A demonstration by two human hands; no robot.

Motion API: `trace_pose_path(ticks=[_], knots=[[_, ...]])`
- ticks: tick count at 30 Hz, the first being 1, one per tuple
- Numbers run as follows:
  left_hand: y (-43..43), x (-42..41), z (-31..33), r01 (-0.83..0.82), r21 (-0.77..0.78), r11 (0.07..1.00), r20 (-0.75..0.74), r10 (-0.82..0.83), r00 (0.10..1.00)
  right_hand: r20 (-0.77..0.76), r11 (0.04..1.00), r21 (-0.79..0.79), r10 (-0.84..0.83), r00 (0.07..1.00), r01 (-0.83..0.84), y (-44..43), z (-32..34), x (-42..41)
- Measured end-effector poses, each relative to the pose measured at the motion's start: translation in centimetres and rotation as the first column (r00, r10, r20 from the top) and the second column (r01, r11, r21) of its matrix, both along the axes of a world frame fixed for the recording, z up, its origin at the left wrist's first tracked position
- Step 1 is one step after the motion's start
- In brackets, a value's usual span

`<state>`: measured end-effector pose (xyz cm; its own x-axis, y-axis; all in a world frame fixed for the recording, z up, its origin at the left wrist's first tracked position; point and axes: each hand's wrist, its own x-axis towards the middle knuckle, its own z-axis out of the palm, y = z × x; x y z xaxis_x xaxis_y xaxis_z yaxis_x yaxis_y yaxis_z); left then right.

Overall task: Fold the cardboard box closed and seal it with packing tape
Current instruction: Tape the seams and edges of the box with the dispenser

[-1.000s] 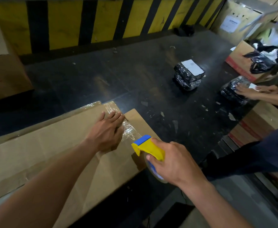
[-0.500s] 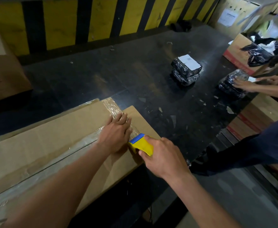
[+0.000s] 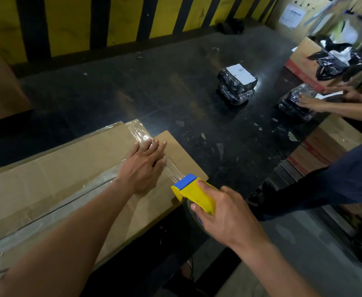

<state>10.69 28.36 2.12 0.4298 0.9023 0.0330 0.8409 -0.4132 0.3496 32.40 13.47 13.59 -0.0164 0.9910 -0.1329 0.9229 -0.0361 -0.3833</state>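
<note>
- Now we are pressing our left hand [image 3: 142,168] flat, fingers spread, on top of the cardboard box [image 3: 53,174], which is filling the lower left of the frame on the dark table [image 3: 133,91].
- Our right hand [image 3: 225,215] is wrapping tight around the yellow tape dispenser [image 3: 194,194], its blue tip sitting at the box's right edge, just below centre frame.
- A strip of clear packing tape [image 3: 171,171] is stretching from that blue tip up under our left fingers [image 3: 154,150], and more crinkled tape is running on toward the box's far corner.
- Tape is also shining along the centre seam, running off toward the lower left; the flaps are lying closed.
- We are keeping our two hands close together but not touching, the tape bridging them.
- Up in the centre right, a stack of black wrapped parcels [image 3: 237,84] with a white label is sitting well apart from our box.
- At the right edge, another person's hands [image 3: 308,101] are resting on a second black parcel [image 3: 293,103], with an open carton [image 3: 302,56] of black bags in the upper right.
- Yellow and black stripes [image 3: 68,24] are lining the wall across the top.
</note>
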Motion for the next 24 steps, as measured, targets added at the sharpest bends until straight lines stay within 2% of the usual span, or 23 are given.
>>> trace_pose_path(ticks=[4,9,13,19,24], knots=[[-0.3,0.1,0.2,-0.008,-0.019,1.000,0.042,0.009,0.999,-0.011,1.000,0.002,-0.016,1.000,0.016,-0.8,-1.1,-0.5],[0.2,-0.2,-0.2,-0.049,-0.045,0.998,0.124,0.054,0.991,-0.009,0.994,0.107,0.007,1.000,-0.006,0.5,1.6,0.1],[0.4,-0.2,-0.1,-0.039,-0.042,0.998,0.069,0.042,0.997,0.027,0.993,0.112,0.039,0.999,-0.041,0.9,2.8,0.2],[-0.1,0.0,0.1,-0.031,-0.001,1.000,-0.105,0.030,0.994,0.017,0.999,-0.034,-0.003,1.000,0.004,-0.1,-0.6,-0.4],[-0.4,0.3,0.3,-0.018,-0.030,0.999,-0.110,0.015,0.994,0.006,0.998,-0.063,-0.028,1.000,0.028,-0.3,-1.7,-0.5]])
